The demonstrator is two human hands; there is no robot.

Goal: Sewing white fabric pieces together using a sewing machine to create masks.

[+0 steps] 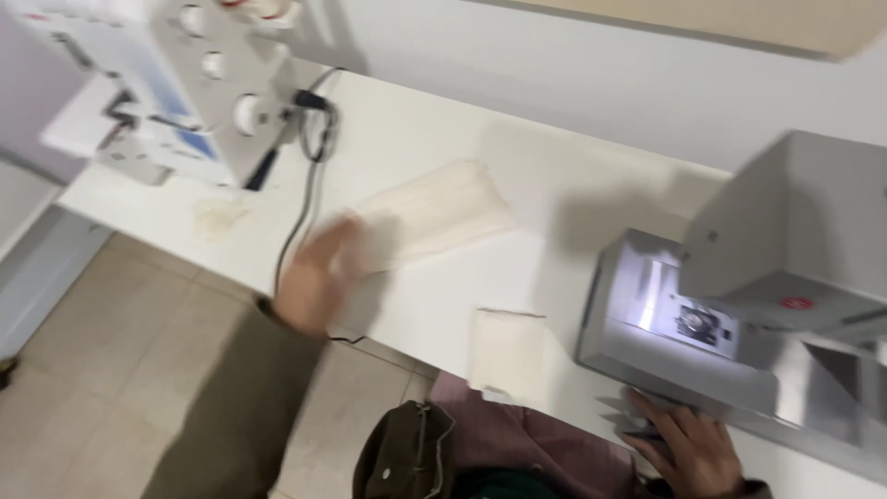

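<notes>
Left of the sewing machine (739, 296), the blurred left hand (314, 277) reaches cream fabric strips (443, 217), grip unclear, while right hand (688, 453) fingers rest spread, empty, at its base; nothing sewn yet.

Bare white table (554, 185) lies open mid-frame; a white machine (185, 83) with its black cable (300, 212) blocks upper left, a grey sewing machine (739, 305) the right.
</notes>
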